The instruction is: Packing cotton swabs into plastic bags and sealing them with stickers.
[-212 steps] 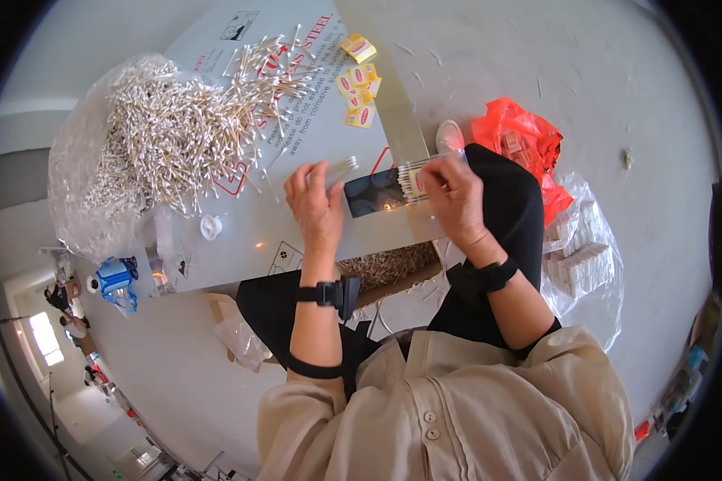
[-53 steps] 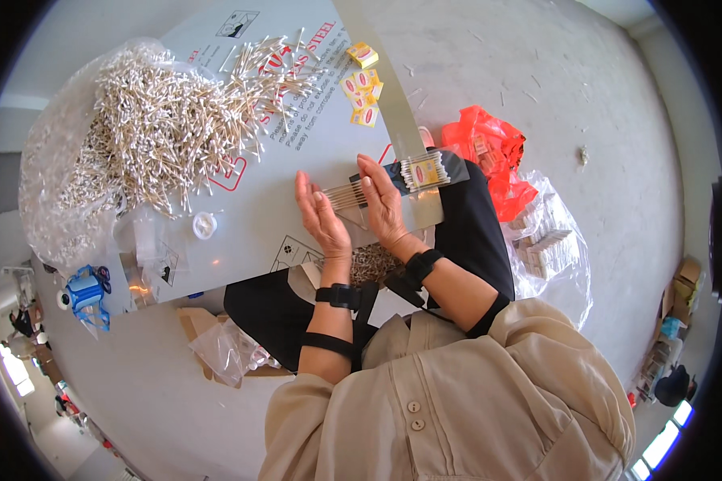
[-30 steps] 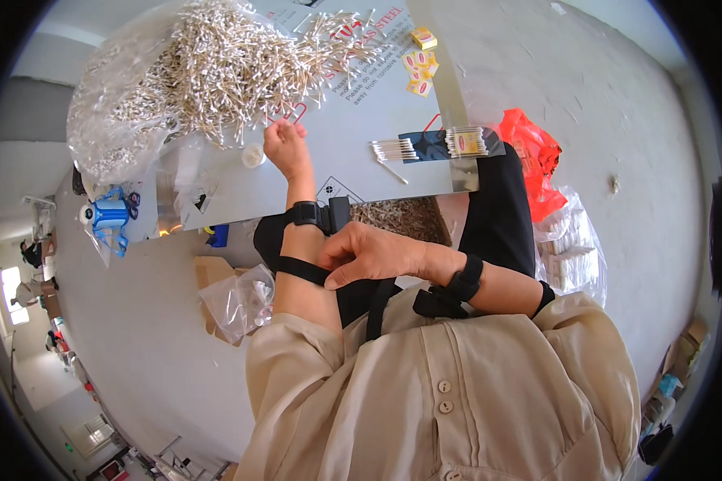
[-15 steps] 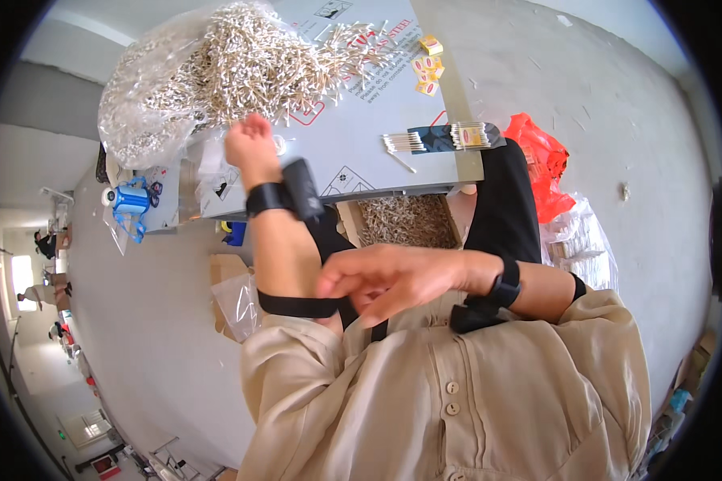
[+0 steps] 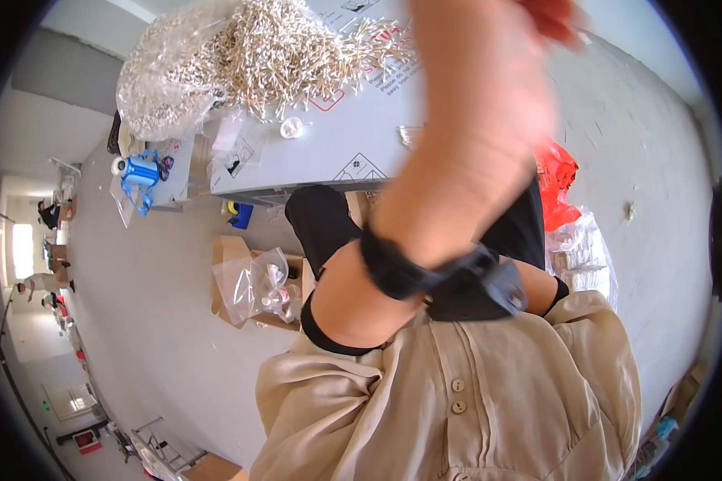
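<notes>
My left hand [image 5: 493,104] is raised close to the camera, over the right part of the table [image 5: 329,160], and is badly smeared by motion. Its fingers run to the top edge, so I cannot see whether they hold anything. Behind my left wrist, my right forearm shows only in part, and the right hand is hidden. A big heap of cotton swabs [image 5: 285,60] spills from a clear plastic bag [image 5: 164,84] on the table. Some lined-up swabs [image 5: 409,136] peek out beside my left forearm. A small round white container [image 5: 291,127] stands near the table's front.
A blue bottle [image 5: 142,171] with a strap stands at the table's left end. On the floor an open cardboard box [image 5: 229,309] holds clear plastic. To the right lie a red plastic bag [image 5: 560,188] and a clear bag of white packs [image 5: 582,256]. People are far left.
My left hand has swung from beside the swab heap up and right, close to the camera. My right hand, which was in front of my body, is now covered. The view has shifted slightly.
</notes>
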Tool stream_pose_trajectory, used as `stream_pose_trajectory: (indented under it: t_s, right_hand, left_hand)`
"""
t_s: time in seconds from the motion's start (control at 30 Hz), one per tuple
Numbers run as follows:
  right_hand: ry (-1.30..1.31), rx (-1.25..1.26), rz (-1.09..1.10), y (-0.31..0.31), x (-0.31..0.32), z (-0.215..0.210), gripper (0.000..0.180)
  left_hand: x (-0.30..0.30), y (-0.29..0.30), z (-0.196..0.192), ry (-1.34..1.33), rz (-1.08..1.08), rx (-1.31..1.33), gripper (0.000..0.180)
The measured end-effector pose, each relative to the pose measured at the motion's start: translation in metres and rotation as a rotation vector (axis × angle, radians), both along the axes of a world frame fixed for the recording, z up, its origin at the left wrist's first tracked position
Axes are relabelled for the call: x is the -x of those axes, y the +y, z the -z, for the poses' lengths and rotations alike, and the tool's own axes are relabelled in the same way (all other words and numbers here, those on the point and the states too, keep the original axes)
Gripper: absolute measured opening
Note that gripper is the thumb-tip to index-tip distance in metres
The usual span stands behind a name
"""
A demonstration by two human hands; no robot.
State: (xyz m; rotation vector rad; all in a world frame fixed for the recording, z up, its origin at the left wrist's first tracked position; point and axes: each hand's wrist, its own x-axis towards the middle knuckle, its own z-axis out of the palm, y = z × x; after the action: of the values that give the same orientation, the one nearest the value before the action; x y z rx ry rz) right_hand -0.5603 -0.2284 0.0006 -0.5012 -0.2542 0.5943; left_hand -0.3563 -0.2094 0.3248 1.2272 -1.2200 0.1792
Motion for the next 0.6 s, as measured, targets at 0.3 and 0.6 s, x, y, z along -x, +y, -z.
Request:
stream_pose_trajectory:
  t_s: [0.3,0.6]
  right_hand:
    - [-0.103,0.139,0.175,0.038,-0.149,-0.169,0.023]
    - [-0.296,0.211,0.115,0.045,-0.167,-0.181,0.035]
  left_hand:
    - [0.182,-0.025,0.011,0.841,0.826,-0.313,0.006]
    - [0.142,-0.007,-0.015,0.716,0.873,-0.408,0.007]
